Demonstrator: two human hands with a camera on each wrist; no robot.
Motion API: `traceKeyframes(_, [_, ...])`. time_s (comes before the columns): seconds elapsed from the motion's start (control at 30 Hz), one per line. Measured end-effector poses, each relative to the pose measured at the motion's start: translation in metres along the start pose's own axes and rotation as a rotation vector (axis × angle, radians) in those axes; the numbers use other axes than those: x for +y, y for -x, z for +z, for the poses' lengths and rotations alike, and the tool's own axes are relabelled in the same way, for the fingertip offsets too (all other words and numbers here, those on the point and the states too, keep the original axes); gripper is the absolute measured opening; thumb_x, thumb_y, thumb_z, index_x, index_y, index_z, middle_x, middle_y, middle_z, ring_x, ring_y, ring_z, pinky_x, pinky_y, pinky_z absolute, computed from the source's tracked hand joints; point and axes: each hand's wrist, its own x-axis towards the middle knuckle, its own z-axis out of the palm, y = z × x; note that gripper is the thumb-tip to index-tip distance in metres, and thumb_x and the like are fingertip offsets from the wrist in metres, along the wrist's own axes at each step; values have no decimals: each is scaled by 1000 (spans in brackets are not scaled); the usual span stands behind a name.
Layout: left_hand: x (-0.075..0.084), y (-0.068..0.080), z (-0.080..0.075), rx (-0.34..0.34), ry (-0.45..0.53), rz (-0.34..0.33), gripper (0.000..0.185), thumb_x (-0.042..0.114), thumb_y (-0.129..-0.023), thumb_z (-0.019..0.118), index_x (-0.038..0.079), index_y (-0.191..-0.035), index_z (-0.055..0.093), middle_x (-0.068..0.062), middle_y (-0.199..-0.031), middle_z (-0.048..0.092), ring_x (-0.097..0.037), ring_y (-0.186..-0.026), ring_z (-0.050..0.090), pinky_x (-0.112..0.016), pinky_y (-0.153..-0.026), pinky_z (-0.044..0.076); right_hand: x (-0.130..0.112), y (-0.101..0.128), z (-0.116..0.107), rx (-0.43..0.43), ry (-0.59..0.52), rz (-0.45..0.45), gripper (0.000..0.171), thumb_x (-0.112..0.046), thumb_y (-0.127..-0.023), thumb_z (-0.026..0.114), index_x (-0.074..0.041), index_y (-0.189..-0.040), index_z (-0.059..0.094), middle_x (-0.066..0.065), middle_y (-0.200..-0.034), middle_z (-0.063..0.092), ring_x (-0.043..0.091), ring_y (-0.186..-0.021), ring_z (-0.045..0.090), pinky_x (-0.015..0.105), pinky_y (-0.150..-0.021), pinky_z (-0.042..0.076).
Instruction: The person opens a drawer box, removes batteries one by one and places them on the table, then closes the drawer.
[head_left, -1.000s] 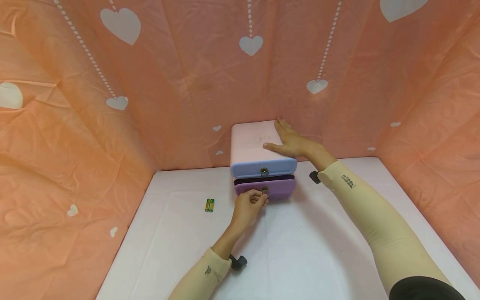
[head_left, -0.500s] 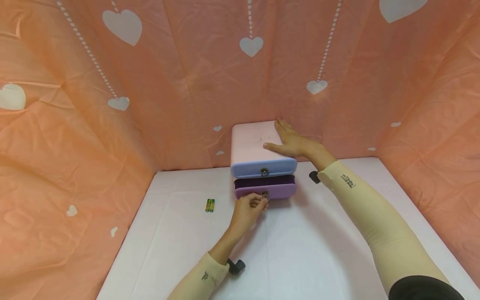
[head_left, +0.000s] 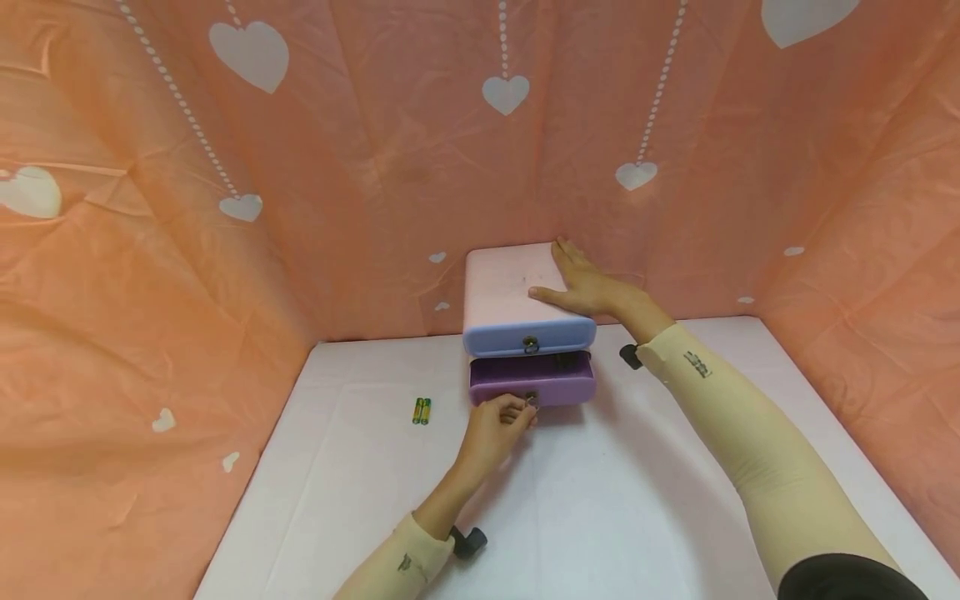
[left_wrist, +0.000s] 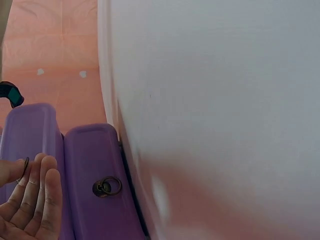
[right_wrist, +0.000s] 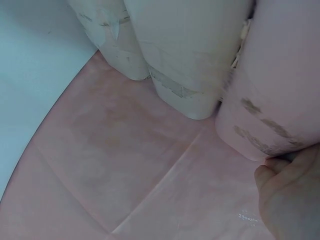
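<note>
Left hand (left_wrist: pixel 30 200) at lower left, fingers pinching ring pull (left_wrist: pixel 23 167) of purple drawer (left_wrist: pixel 30 135); second drawer (left_wrist: pixel 95 165) beside, ring (left_wrist: pixel 107 186) hanging free.

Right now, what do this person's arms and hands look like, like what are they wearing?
Both hands are bare: the left hand and the right hand. Each forearm wears a snug cream sleeve, left sleeve and right sleeve, each with a small dark printed mark near the cuff. A black device sits at each wrist. A black upper sleeve shows on the right arm.
</note>
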Motion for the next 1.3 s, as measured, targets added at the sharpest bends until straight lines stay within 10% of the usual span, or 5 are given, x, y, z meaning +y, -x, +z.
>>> traceKeyframes(1.3, [8, 27, -3, -48, -80, -5, 15, 19, -104, 73, 6, -106, 79, 2, -92, 80, -6, -81, 72, -22, -75, 61, 5, -2, 2, 5, 1, -7, 112, -68, -104, 52, 1, -169, -8, 17, -178, -19, 33, -165, -14, 53, -134, 2])
